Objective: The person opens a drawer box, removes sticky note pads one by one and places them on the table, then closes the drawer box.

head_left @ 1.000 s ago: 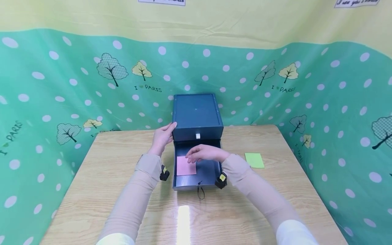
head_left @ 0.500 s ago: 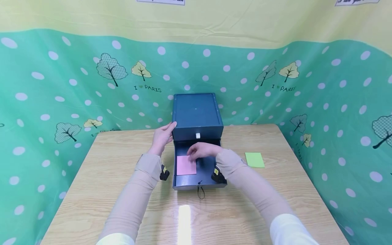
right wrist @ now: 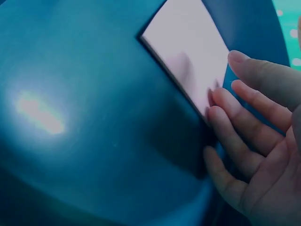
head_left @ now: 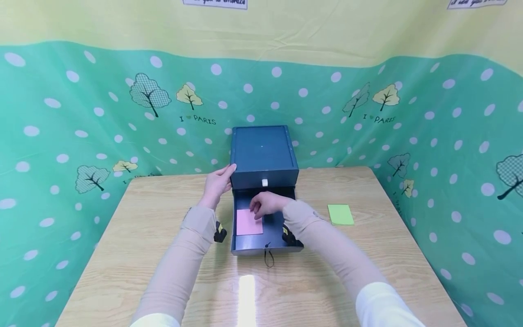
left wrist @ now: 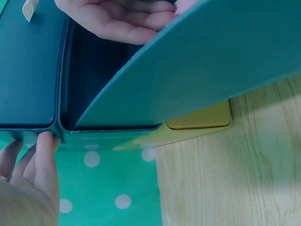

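A small blue drawer cabinet [head_left: 263, 150] stands at the back of the table, its middle drawer [head_left: 247, 243] pulled out. A pink sticky note pad [head_left: 248, 227] lies at the left inside that drawer. My right hand [head_left: 267, 204] reaches in over it, fingers bent; in the right wrist view the fingertips [right wrist: 217, 96] touch the near end of the pad, with the thumb beside its corner. My left hand [head_left: 217, 185] rests against the cabinet's left side, its thumb at the front corner. Straight fingers [left wrist: 45, 150] press the side edge in the left wrist view.
A green sticky note pad [head_left: 340, 214] lies on the wooden table [head_left: 147, 227], right of the cabinet. The top drawer has a white pull tab [head_left: 264, 182]; a dark cord loop [head_left: 268, 259] hangs from the open one. Below sits a yellow drawer [left wrist: 202, 117]. A green dotted cloth [head_left: 196, 145] stands behind.
My right hand has moved slightly, its wrist shifting left and its fingers lowering toward the pink pad. The left hand, cabinet and both pads stay where they were.
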Demonstrator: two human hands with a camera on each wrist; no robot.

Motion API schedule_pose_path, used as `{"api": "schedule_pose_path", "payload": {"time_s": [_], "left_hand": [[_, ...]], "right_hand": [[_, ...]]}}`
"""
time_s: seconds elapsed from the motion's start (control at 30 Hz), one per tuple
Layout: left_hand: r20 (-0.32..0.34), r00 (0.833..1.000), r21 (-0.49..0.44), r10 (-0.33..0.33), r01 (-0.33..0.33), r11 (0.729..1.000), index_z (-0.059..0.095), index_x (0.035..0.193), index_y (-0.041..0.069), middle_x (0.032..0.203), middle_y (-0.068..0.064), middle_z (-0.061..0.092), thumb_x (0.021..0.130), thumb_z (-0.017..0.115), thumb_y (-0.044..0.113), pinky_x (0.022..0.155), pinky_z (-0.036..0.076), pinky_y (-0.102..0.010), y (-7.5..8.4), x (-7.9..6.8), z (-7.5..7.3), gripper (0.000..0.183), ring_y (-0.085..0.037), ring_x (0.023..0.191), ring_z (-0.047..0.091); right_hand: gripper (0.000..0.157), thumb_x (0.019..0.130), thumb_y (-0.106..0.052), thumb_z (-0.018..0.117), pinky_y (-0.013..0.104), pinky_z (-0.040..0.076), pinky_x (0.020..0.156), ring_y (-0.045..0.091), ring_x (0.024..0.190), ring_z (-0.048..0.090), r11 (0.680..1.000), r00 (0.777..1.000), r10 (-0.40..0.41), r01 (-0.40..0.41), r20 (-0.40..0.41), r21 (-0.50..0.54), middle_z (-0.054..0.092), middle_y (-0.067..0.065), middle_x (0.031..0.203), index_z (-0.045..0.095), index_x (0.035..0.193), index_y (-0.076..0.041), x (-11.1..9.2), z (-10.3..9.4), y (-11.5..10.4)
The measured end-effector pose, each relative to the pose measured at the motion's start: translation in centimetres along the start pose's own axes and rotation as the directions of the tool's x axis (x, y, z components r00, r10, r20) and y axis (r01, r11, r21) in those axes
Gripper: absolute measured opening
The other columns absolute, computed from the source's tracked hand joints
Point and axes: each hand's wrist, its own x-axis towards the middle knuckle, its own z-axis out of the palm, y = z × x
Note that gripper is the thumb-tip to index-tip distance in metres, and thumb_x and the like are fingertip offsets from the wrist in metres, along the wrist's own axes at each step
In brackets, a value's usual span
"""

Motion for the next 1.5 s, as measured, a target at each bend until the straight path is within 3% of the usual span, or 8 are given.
{"api": "schedule_pose_path", "payload": {"time_s": [0.3,0.53,0.67,1.07,1.33,1.43,1.5], "left_hand": [[0.003,1.0,-0.003,-0.006,0.006,1.0,0.049,0.138,0.016,0.147,0.0,0.043,0.087,0.063,0.049,0.102,0.047,-0.038,0.0,0.0,-0.1,0.063,-0.026,0.127,0.05],[0.007,1.0,0.0,-0.011,0.011,1.0,0.049,0.139,0.017,0.146,0.001,0.044,0.085,0.064,0.051,0.101,0.047,-0.038,-0.1,0.1,-0.1,0.065,-0.025,0.127,0.051],[0.002,1.0,-0.005,-0.01,0.01,1.0,0.049,0.138,0.017,0.145,0.001,0.045,0.085,0.064,0.051,0.101,0.047,-0.038,-0.1,0.1,0.0,0.065,-0.025,0.126,0.051],[0.007,1.0,-0.013,-0.001,0.001,1.0,0.049,0.139,0.016,0.145,-0.003,0.045,0.086,0.064,0.048,0.101,0.047,-0.038,-0.1,0.0,0.0,0.063,-0.026,0.127,0.05],[0.01,1.0,-0.015,0.008,-0.008,1.0,0.048,0.139,0.015,0.146,-0.003,0.044,0.088,0.063,0.047,0.102,0.046,-0.038,-0.1,-0.1,0.1,0.062,-0.027,0.127,0.05],[0.01,1.0,-0.019,0.008,-0.008,1.0,0.048,0.139,0.015,0.146,-0.003,0.044,0.088,0.063,0.047,0.102,0.046,-0.038,0.0,-0.3,0.1,0.062,-0.027,0.127,0.05],[0.008,1.0,-0.02,0.007,-0.007,1.0,0.048,0.139,0.015,0.146,-0.004,0.044,0.088,0.063,0.047,0.102,0.046,-0.038,0.0,-0.3,0.1,0.062,-0.027,0.127,0.05]], "right_hand": [[0.022,0.077,-0.018,0.079,0.022,0.048,0.072,0.013,0.08,0.054,0.991,0.996,-0.019,0.008,-0.084,-0.134,0.059,-0.001,0.087,0.067,0.094,-0.014,0.0,0.5,0.4],[0.04,0.074,-0.026,0.083,0.026,0.05,0.082,0.014,0.088,0.053,0.968,0.99,0.022,-0.057,-0.141,-0.244,0.06,0.0,0.101,0.065,0.108,-0.016,0.4,1.2,0.7],[0.044,0.074,-0.03,0.082,0.027,0.051,0.086,0.014,0.09,0.053,0.951,0.986,0.023,-0.073,-0.166,-0.3,0.06,0.0,0.104,0.064,0.112,-0.017,0.4,1.5,0.6],[0.032,0.07,-0.032,0.084,0.024,0.047,0.07,0.013,0.078,0.052,0.911,0.979,-0.015,-0.071,-0.205,-0.405,0.056,-0.004,0.084,0.063,0.09,-0.018,1.0,2.1,1.0],[0.027,0.072,-0.03,0.083,0.024,0.044,0.066,0.012,0.075,0.052,0.899,0.979,-0.01,-0.08,-0.203,-0.43,0.053,-0.004,0.081,0.06,0.078,-0.019,1.1,2.3,0.9],[0.026,0.074,-0.028,0.082,0.022,0.044,0.065,0.012,0.075,0.052,0.899,0.982,-0.024,-0.06,-0.186,-0.435,0.054,-0.004,0.08,0.058,0.077,-0.019,1.0,2.3,0.7],[0.026,0.075,-0.027,0.081,0.022,0.047,0.068,0.011,0.076,0.053,0.902,0.983,-0.021,-0.059,-0.181,-0.427,0.056,-0.004,0.082,0.059,0.085,-0.019,1.0,2.4,0.6]]}}
